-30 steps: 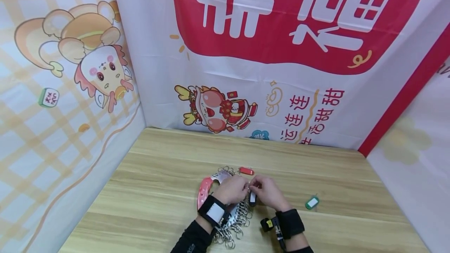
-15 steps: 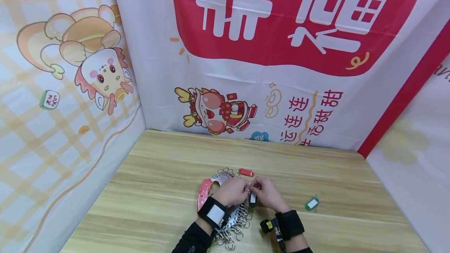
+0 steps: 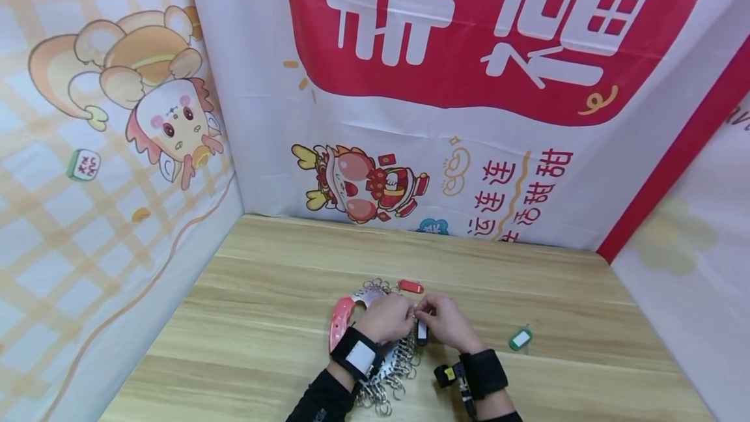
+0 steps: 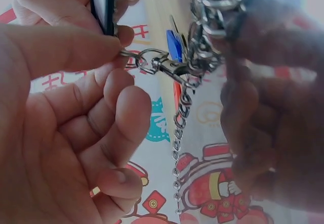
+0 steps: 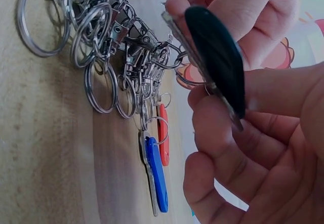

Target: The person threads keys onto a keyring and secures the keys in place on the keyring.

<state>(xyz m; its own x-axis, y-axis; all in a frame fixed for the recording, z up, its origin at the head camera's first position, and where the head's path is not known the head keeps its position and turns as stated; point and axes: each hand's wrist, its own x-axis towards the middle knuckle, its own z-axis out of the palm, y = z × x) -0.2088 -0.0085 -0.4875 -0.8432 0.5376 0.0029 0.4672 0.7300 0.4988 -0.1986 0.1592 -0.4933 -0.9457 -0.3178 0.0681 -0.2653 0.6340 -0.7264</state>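
In the head view my left hand lies over a large metal key holder with a pink handle, hiding part of it. Its thumb and finger pinch a split ring in the left wrist view, linked to a small metal clasp on the holder. Beside it my right hand holds a dark key tag. A close look in the right wrist view has the thumb and fingers around this dark key tag, with a thin metal key along it. Many split rings hang from the holder.
A red key tag lies behind the hands, and a green key tag lies to their right on the wooden table. The right wrist view also has a blue key tag with a key. Printed cloth walls stand around the table.
Both hands keep the same place and grip. Only the head view shifts very slightly; the tags and key holder stay where they were.
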